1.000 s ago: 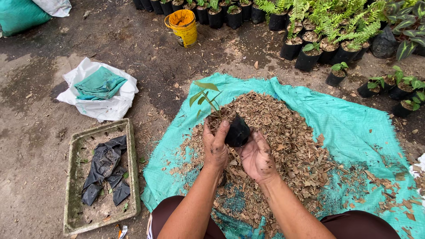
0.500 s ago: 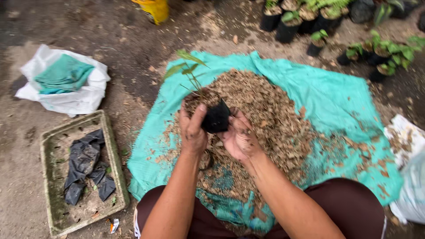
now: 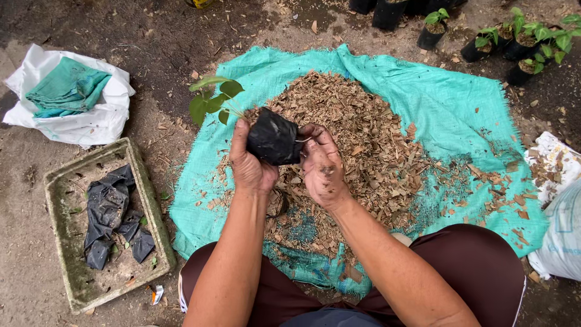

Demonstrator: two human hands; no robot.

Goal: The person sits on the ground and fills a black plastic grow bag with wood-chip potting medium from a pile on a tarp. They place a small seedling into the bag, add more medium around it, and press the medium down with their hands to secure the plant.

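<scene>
My left hand [image 3: 249, 165] and my right hand [image 3: 322, 168] both grip a small black plastic grow bag [image 3: 274, 139], tilted toward the left. A green-leaved seedling [image 3: 213, 100] sticks out of the bag past my left thumb. Under my hands lies a heap of dry brown leaf and bark mulch [image 3: 357, 145], spread on a teal woven sheet [image 3: 448, 103] on the dirt ground. My forearms reach in from the bottom of the view.
A mossy rectangular tray [image 3: 63, 242] with crumpled black bags [image 3: 112, 212] sits at left. A white sack with a folded teal cloth [image 3: 68, 91] lies at upper left. Potted seedlings [image 3: 520, 42] line the top right. White sacks [image 3: 560, 224] rest at right.
The grow bag has tipped over to the left, with the seedling now pointing sideways. The view has shifted closer and lower over the heap.
</scene>
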